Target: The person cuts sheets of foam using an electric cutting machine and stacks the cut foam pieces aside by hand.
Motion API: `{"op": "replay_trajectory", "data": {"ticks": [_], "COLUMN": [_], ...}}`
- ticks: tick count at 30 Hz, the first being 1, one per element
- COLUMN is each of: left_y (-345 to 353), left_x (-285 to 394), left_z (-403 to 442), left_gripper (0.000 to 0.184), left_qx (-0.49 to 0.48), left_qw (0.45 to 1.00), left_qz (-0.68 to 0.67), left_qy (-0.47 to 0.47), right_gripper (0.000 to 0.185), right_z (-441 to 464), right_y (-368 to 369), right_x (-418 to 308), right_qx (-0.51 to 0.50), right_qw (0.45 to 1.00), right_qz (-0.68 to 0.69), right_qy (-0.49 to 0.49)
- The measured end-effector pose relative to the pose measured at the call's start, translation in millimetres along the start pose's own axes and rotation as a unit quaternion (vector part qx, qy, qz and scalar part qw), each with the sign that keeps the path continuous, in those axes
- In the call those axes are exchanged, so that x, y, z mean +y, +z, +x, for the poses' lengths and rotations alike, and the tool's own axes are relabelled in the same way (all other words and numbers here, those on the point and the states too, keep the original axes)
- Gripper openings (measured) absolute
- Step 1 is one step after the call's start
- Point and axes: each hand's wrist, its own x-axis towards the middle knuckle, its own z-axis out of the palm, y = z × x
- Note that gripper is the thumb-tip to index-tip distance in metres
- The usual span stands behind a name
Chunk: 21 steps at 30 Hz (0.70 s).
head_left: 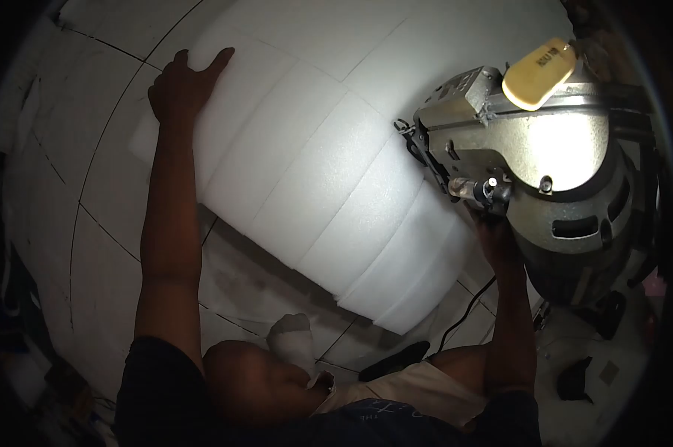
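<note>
Single head view, dim toward the rim, with a bright glare on the metal. White foam sheeting [329,171] lies across the tiled floor [105,171] in front of the seated person; long, roughly parallel lines cross it and its near edge is stepped. Left hand [181,91]: at the far left edge of the sheeting, arm extended, thumb spread wide from the fingers and pointing over the foam; grip released, no object in it, pressure on the foam not determinable. Machine [541,167]: at the right side of the sheeting, over its right part, metal-bodied with a rounded, slotted housing; base contact cannot be read from this angle. Right hand [493,235]: up against the underside of the machine's fittings, just below a small cylindrical part [474,188]; fingers hidden behind the metal, so cannot tell whether the grip is clenched or what it grasps. Yellow tag [539,74], with dark lettering, sits at the top of the machine. A thin dark cable [467,313] curves down beside the right forearm. Near the body: a foot in a pale sock [289,344] on the tiles, light shorts [403,391], and a dark shirt [381,425]. A dark scrap [575,381] lies on the floor at lower right.
</note>
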Motion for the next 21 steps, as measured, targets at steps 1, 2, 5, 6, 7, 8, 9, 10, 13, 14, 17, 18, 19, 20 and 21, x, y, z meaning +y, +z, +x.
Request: {"op": "replay_trajectory", "data": {"ticks": [1, 2, 5, 6, 7, 8, 9, 10, 13, 14, 17, 18, 19, 20, 21], "left_y": [0, 1, 7, 4, 0, -6, -11, -16, -19, -16, -8, -7, -7, -7, -8], "left_x": [-2, -3, -6, -3, 1, 3, 4, 6, 6, 4, 2, 0, -1, -1, 1], "left_z": [2, 1, -1, 1, 0, -1, -2, -3, -4, -4, -6, -7, -8, -8, -6], "left_gripper": [0.103, 0.102, 0.099, 0.097, 0.096, 0.094, 0.092, 0.092, 0.089, 0.088, 0.088, 0.088, 0.088, 0.089, 0.090], "left_qx": [0.003, 0.012, 0.062, 0.056, 0.047, 0.042, 0.032, 0.042, 0.028, 0.031, 0.033, 0.030, 0.030, 0.023, 0.016], "left_qw": [1.000, 1.000, 0.998, 0.998, 0.999, 0.999, 0.999, 0.998, 0.998, 0.998, 0.998, 0.998, 0.998, 0.998, 0.998], "left_qz": [-0.004, 0.001, -0.013, -0.013, -0.011, -0.023, -0.027, -0.037, -0.050, -0.042, -0.041, -0.046, -0.046, -0.047, -0.045], "left_qy": [-0.002, 0.000, 0.012, 0.008, 0.004, -0.002, -0.009, -0.009, -0.020, -0.020, -0.020, -0.023, -0.025, -0.029, -0.029], "right_gripper": [0.047, 0.047, 0.047, 0.047, 0.047, 0.047, 0.046, 0.046, 0.046, 0.046, 0.046, 0.046, 0.046, 0.046, 0.046], "right_z": [1, 0, -7, -7, -4, -2, 1, 3, 4, 2, -2, -4, -5, -5, -8], "right_y": [-5, -4, 1, 4, 8, 7, 7, 8, 7, 8, 5, 6, 4, 3, 4], "right_x": [2, 2, 4, 6, 4, 1, -2, -3, 1, 5, 18, 20, 25, 29, 29], "right_qx": [-0.003, -0.007, -0.032, -0.040, -0.047, -0.048, -0.048, -0.049, -0.043, -0.046, -0.044, -0.044, -0.040, -0.038, -0.036], "right_qw": [0.999, 0.999, 0.998, 0.998, 0.998, 0.998, 0.998, 0.997, 0.995, 0.994, 0.994, 0.993, 0.992, 0.990, 0.988], "right_qz": [-0.030, -0.041, -0.037, -0.030, -0.013, 0.005, 0.029, 0.049, 0.086, 0.093, 0.098, 0.106, 0.118, 0.131, 0.150], "right_qy": [-0.015, -0.028, -0.041, -0.039, -0.032, -0.031, -0.028, -0.026, -0.024, -0.024, -0.033, -0.033, -0.032, -0.031, -0.025]}}
